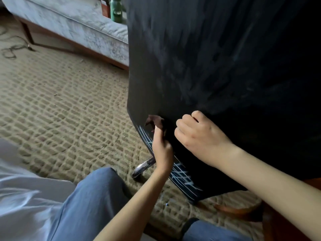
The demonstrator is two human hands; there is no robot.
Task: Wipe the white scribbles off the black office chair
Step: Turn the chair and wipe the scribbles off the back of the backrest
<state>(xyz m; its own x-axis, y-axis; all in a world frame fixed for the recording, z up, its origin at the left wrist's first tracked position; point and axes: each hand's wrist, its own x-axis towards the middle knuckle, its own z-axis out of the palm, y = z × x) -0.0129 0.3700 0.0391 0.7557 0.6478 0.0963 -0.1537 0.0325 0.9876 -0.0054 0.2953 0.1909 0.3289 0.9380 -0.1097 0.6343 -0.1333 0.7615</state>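
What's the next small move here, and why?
Probably drag the cloth down along the chair edge, over the scribbles. The left hand pinches the cloth right at the top of the white lines, and most of them run below that hand, unwiped. The upper back shows only faint smears.

You find no legible text here. The label on the green bottle (pixel 116 9) and the red box (pixel 105 8) beside it are too blurred to read. The white scribbles (pixel 180 173) on the black office chair (pixel 208 58) are crossed lines, not letters.
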